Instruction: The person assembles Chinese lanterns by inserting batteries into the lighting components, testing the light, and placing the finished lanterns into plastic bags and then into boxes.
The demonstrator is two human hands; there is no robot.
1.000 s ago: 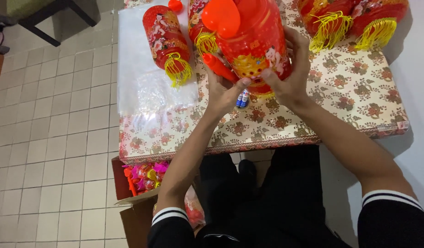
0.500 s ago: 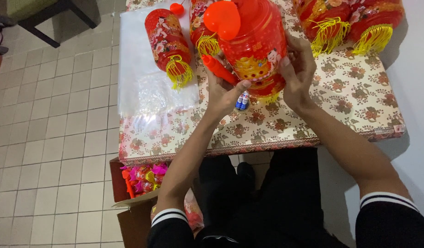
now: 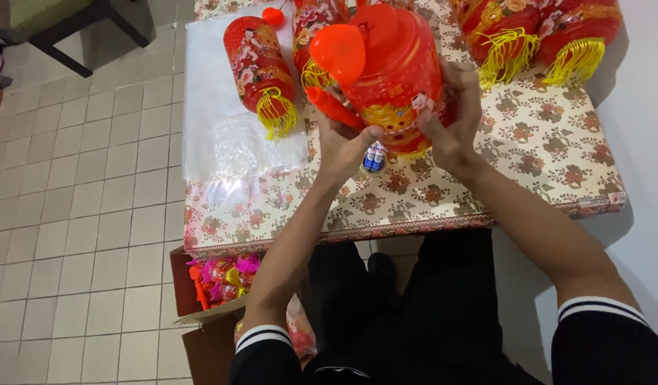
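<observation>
red plastic lantern (image 3: 393, 78) is held up over the table (image 3: 542, 164), near its back half, between both hands. body is a ribbed red drum with a gold printed band low down and a yellow fringe at the bottom edge. a round orange-red cap (image 3: 337, 51) sits at the upper left of it, facing the camera, and an orange-red stick (image 3: 334, 108) angles down along its left side.

left hand (image 3: 345, 148) cups the lower left of the lantern, fingers curled under the stick, thumb pressed against the gold band. right hand (image 3: 453, 117) wraps the right side, fingers spread up the drum wall, thumb at the lower front. both are closed on the lantern, not pinching.

small pack of batteries (image 3: 374, 157) lies on the patterned cloth directly below the lantern, just beside the left thumb; can't tell if it touches.

clear plastic sheet (image 3: 229, 135) covers the table's left part, with a folded red lantern (image 3: 261, 71) with yellow tassel lying on it. more red lanterns with yellow fringes (image 3: 542, 36) at the far right of the table. open cardboard box (image 3: 215, 285) of bright pink and orange bits sits on the tiled floor under the table's left front corner.
</observation>
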